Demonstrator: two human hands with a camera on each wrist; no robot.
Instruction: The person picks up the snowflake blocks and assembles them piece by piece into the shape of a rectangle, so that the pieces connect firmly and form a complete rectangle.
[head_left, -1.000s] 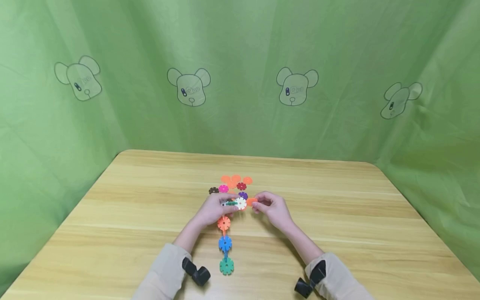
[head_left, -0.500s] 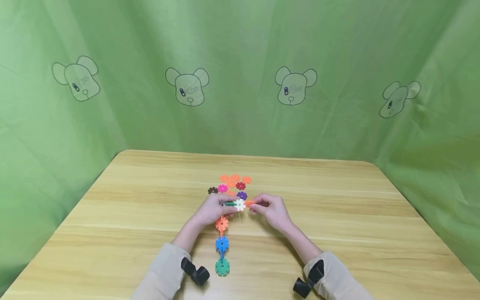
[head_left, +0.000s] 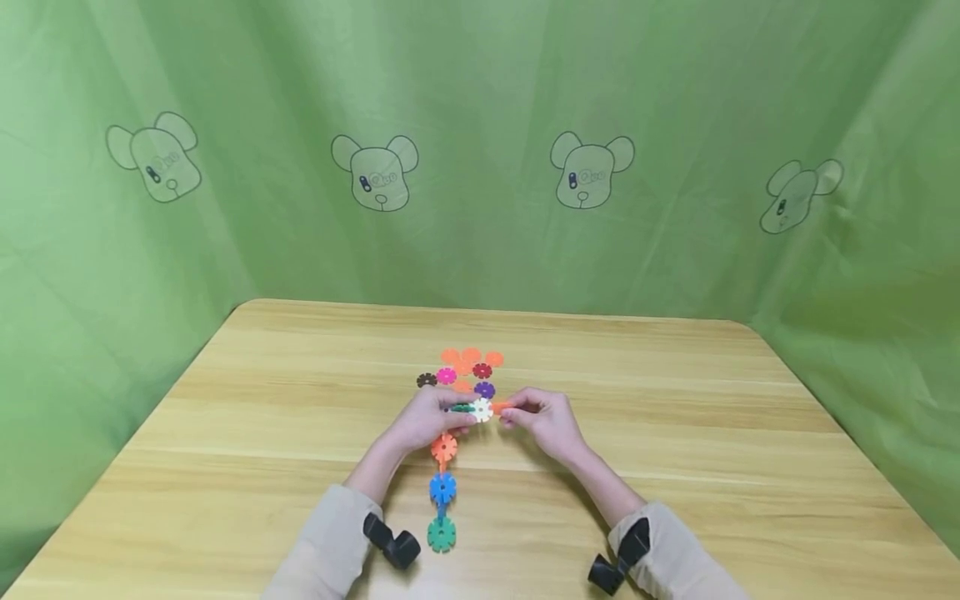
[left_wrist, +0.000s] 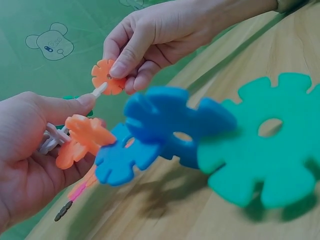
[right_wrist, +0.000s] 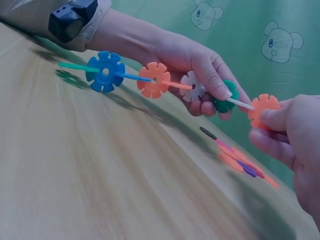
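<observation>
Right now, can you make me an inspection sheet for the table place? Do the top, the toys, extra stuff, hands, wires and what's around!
Surface: pale wood-grain tabletop.
Job's things: chain of notched, flower-shaped, plastic-looking discs in green, blue, orange and white; a matching orange disc meets its white end disc. Whether those two are locked together: cannot tell.
Clutter: group of loose discs, orange, pink, dark red, purple and dark brown, farther back.
Left hand: holds the chain near its white end.
Right hand: pinches the orange disc.
Cables: nothing seen.
Surroundings: green fabric curtain with animal-head outlines; a black device on each beige sleeve.
</observation>
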